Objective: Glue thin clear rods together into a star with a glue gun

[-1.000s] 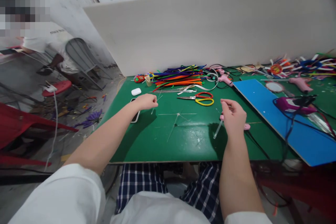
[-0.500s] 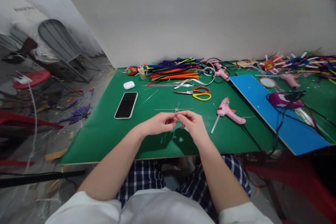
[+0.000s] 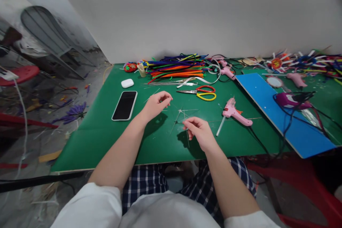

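Note:
A star-shaped frame of thin wires (image 3: 180, 110) stands out on the green table, its spokes crossing at a small whitish centre. At its left, my left hand (image 3: 158, 104) is raised with thumb and fingers pinched together; a faint thin line runs from near them toward the star, but what they hold is too fine to make out. My right hand (image 3: 198, 130) pinches one spoke on the near right side. Beyond the star lie scissors (image 3: 198, 92) with a red and a yellow handle. A pink glue gun (image 3: 235, 113) rests to the right.
A phone (image 3: 124, 105) and a white earbud case (image 3: 127, 83) lie at left. Colourful pipe cleaners (image 3: 177, 67) and loose wires (image 3: 171, 84) are along the back. At right are a blue board (image 3: 272, 108), a purple tool (image 3: 291, 100) and black cables.
My hands were together over the star's centre and have parted. The left moved left and away from me; the right moved slightly right and nearer, uncovering the centre.

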A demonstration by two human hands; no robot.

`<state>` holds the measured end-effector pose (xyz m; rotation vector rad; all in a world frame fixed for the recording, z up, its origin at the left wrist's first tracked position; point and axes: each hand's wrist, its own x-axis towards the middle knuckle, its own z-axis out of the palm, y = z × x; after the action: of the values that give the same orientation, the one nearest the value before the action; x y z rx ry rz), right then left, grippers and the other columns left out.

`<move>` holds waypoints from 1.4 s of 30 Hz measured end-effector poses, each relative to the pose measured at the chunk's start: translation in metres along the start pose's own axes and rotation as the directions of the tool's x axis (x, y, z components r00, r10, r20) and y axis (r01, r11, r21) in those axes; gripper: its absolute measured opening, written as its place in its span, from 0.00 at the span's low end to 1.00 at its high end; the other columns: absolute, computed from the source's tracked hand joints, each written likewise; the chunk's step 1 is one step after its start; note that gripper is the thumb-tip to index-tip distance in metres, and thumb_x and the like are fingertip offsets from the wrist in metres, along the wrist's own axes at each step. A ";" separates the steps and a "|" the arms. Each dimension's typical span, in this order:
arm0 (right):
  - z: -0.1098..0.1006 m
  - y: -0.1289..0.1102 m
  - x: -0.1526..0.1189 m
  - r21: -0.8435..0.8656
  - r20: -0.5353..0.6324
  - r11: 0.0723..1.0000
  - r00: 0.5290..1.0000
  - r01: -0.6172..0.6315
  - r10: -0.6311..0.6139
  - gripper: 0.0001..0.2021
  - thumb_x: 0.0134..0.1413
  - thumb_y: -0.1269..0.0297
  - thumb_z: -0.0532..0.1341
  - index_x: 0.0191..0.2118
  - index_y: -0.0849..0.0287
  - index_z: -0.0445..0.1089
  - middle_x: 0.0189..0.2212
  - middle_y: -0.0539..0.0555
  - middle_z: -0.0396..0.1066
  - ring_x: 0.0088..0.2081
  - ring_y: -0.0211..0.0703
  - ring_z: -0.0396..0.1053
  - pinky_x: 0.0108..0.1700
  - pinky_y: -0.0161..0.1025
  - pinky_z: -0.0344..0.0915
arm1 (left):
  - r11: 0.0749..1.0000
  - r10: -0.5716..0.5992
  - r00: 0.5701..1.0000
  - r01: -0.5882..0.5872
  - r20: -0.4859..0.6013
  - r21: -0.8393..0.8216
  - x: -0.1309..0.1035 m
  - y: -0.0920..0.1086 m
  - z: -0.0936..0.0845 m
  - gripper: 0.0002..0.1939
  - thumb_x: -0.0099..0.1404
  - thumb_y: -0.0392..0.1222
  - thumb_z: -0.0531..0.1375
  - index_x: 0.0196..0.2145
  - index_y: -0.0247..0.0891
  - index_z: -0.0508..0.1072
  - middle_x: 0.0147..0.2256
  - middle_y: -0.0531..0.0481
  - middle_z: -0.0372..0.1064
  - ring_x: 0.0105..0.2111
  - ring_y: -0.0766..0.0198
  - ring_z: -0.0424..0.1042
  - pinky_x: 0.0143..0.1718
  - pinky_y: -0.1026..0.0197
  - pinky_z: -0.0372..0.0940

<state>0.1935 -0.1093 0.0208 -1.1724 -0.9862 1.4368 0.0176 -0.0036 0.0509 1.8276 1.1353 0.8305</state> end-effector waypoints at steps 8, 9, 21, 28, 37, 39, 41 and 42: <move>0.004 0.023 0.007 -0.053 -0.035 0.995 0.996 -0.080 0.078 0.09 0.46 0.58 0.59 0.27 0.59 0.67 0.19 0.46 0.67 0.12 0.27 0.55 0.12 0.27 0.53 | 0.983 0.149 0.985 -0.138 -0.087 0.122 -0.007 -0.029 0.014 0.07 0.58 0.40 0.53 0.32 0.36 0.69 0.31 0.50 0.69 0.33 0.65 0.68 0.36 0.62 0.63; 0.005 0.024 0.008 -0.065 -0.051 0.995 0.996 -0.070 0.066 0.09 0.46 0.59 0.59 0.27 0.59 0.67 0.18 0.46 0.67 0.12 0.27 0.54 0.12 0.27 0.52 | 0.977 0.175 0.981 -0.162 -0.085 0.142 -0.008 -0.029 0.015 0.07 0.58 0.40 0.53 0.32 0.36 0.69 0.31 0.50 0.69 0.33 0.65 0.68 0.37 0.62 0.63; 0.009 0.026 0.010 -0.117 -0.095 0.993 0.995 -0.023 0.012 0.10 0.48 0.58 0.57 0.30 0.60 0.67 0.19 0.47 0.65 0.13 0.27 0.55 0.13 0.26 0.51 | 0.962 0.223 0.974 -0.215 -0.029 0.169 -0.011 -0.026 0.017 0.09 0.58 0.37 0.52 0.35 0.36 0.70 0.33 0.49 0.70 0.35 0.64 0.69 0.39 0.62 0.63; 0.009 0.024 0.010 -0.159 -0.140 0.986 0.990 -0.052 0.030 0.11 0.45 0.56 0.59 0.29 0.60 0.66 0.18 0.47 0.65 0.13 0.28 0.54 0.12 0.27 0.50 | 0.969 0.198 0.980 -0.199 0.022 0.148 -0.013 -0.022 0.020 0.12 0.58 0.37 0.52 0.39 0.36 0.70 0.34 0.49 0.71 0.35 0.64 0.69 0.38 0.63 0.63; 0.008 0.025 0.009 -0.165 -0.126 0.986 0.992 -0.037 0.017 0.10 0.46 0.57 0.58 0.28 0.59 0.66 0.18 0.45 0.64 0.14 0.28 0.54 0.13 0.27 0.51 | 0.987 0.146 0.982 -0.154 0.123 0.053 -0.015 -0.018 0.019 0.15 0.59 0.38 0.52 0.43 0.36 0.70 0.36 0.48 0.72 0.37 0.63 0.70 0.42 0.60 0.64; 0.009 0.024 0.008 -0.158 -0.125 0.987 0.992 -0.033 0.013 0.09 0.46 0.57 0.58 0.28 0.58 0.66 0.17 0.45 0.64 0.14 0.28 0.54 0.13 0.27 0.51 | 0.986 0.158 0.976 -0.164 0.152 0.033 -0.015 -0.019 0.020 0.16 0.59 0.38 0.52 0.44 0.36 0.69 0.37 0.48 0.72 0.38 0.63 0.70 0.43 0.59 0.64; 0.009 0.024 0.008 -0.150 -0.122 0.988 0.993 -0.026 0.007 0.09 0.46 0.58 0.58 0.27 0.59 0.66 0.16 0.45 0.63 0.13 0.28 0.54 0.13 0.27 0.50 | 0.985 0.163 0.973 -0.169 0.166 0.026 -0.016 -0.019 0.021 0.16 0.59 0.37 0.52 0.45 0.37 0.69 0.38 0.48 0.72 0.39 0.62 0.70 0.43 0.58 0.64; 0.009 0.023 0.008 -0.146 -0.119 0.989 0.993 -0.021 0.004 0.09 0.46 0.58 0.58 0.27 0.59 0.66 0.16 0.45 0.63 0.13 0.28 0.54 0.13 0.27 0.50 | 0.985 0.163 0.972 -0.170 0.167 0.028 -0.016 -0.020 0.021 0.16 0.59 0.37 0.52 0.45 0.37 0.69 0.38 0.48 0.72 0.39 0.62 0.70 0.43 0.58 0.64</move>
<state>0.1803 -0.1060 -0.0012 -1.3579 -1.0167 1.3058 0.0221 -0.0189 0.0219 2.0078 0.9102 0.7392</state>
